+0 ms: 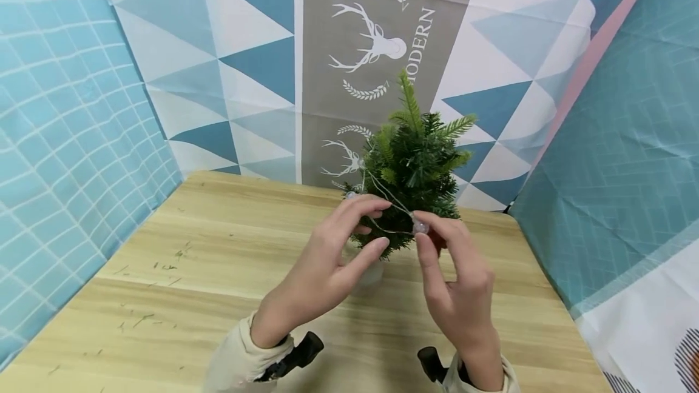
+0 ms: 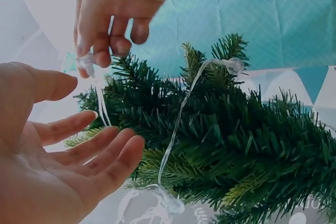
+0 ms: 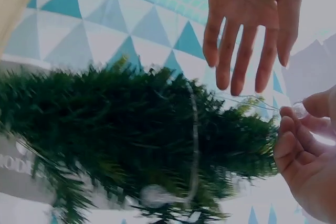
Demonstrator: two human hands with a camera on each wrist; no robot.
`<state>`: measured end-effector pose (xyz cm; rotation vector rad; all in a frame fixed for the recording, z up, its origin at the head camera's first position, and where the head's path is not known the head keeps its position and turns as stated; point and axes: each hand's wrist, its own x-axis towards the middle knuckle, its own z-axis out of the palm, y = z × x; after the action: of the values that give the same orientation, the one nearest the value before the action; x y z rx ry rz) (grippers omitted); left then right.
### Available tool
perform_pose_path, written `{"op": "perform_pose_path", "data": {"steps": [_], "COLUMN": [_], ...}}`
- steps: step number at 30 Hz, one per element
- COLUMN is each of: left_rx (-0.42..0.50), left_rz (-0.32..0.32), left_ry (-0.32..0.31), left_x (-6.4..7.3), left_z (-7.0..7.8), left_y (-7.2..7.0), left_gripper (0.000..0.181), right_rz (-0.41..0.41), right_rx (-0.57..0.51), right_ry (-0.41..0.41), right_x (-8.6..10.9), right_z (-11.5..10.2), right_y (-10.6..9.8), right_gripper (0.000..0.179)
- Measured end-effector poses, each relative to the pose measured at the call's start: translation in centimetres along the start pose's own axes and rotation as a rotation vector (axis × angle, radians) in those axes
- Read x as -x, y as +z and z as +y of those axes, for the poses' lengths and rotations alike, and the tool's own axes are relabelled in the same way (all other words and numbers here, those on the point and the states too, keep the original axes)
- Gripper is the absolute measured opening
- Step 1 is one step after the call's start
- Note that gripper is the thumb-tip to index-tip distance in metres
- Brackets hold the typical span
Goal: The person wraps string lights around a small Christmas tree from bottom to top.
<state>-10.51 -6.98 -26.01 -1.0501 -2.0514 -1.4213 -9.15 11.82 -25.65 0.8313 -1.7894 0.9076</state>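
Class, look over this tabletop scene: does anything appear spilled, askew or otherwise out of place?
Yes. Small green needles lie scattered over the left part of the wooden table, apparently shed from the little tree. Nothing else stands out.

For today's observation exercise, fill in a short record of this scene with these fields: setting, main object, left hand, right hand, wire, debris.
setting: wooden table with patterned cloth backdrops on three sides
main object: small artificial tree standing on the table
left hand: left hand open, fingers straight, beside the tree, holding nothing
right hand: right hand pinches a clear bulb of the light string
wire: thin light string runs across the branches, with another bulb near a branch tip
debris: loose green needles scattered on the table's left part
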Motion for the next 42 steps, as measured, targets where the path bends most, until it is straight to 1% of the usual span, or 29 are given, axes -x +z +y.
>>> {"op": "perform_pose_path", "data": {"steps": [4,8,11,14,17,19,22,25,29,31,33,36,38,40,42], "left_rx": [-0.081,-0.179,-0.222,-0.244,-0.254,-0.258,-0.262,-0.267,-0.271,-0.275,-0.282,-0.290,-0.296,-0.299,-0.299], "left_rz": [0.031,0.063,0.069,0.059,0.047,0.045,0.048,0.055,0.055,0.049,0.041,0.028,0.022,0.015,0.009], "left_ry": [0.063,0.119,0.128,0.124,0.124,0.128,0.144,0.160,0.173,0.175,0.171,0.160,0.154,0.147,0.141], "left_x": [-0.3,-0.2,0.0,0.2,0.4,0.5,0.5,0.4,0.3,0.2,0.3,0.3,0.4,0.5,0.5], "left_z": [0.7,1.5,1.7,1.6,1.5,1.4,1.3,1.2,1.1,1.1,1.1,1.1,1.2,1.2,1.2], "left_y": [0.6,0.8,0.9,0.9,1.0,1.0,1.1,1.0,0.9,0.9,0.8,0.7,0.7,0.6,0.5], "left_gripper": [0.039,0.041,0.041,0.040,0.038,0.037,0.035,0.034,0.031,0.030,0.029,0.027,0.027,0.027,0.027], "right_rz": [0.059,0.080,0.051,-0.025,-0.127,-0.156,-0.126,-0.089,-0.110,-0.138,-0.189,-0.295,-0.365,-0.416,-0.454], "right_rx": [0.101,0.173,0.179,0.168,0.156,0.160,0.170,0.167,0.159,0.133,0.096,0.051,0.046,0.031,-0.007], "right_ry": [-0.009,-0.067,-0.102,-0.107,-0.074,-0.042,-0.005,0.059,0.184,0.219,0.222,0.192,0.168,0.154,0.153], "right_x": [-1.1,-3.6,-5.9,-7.8,-9.1,-9.8,-10.8,-11.6,-12.3,-12.7,-13.1,-13.8,-14.1,-14.4,-14.5], "right_z": [-0.2,-0.1,0.5,1.2,2.0,2.3,2.7,3.1,3.2,3.2,3.3,3.6,3.9,4.3,4.8], "right_y": [-0.9,-1.2,-1.1,-0.9,-0.6,-0.4,-0.1,-0.3,-1.1,-1.6,-2.1,-2.9,-3.5,-3.9,-4.3], "right_gripper": [0.034,0.035,0.036,0.036,0.033,0.030,0.029,0.029,0.025,0.024,0.022,0.018,0.016,0.015,0.015]}}
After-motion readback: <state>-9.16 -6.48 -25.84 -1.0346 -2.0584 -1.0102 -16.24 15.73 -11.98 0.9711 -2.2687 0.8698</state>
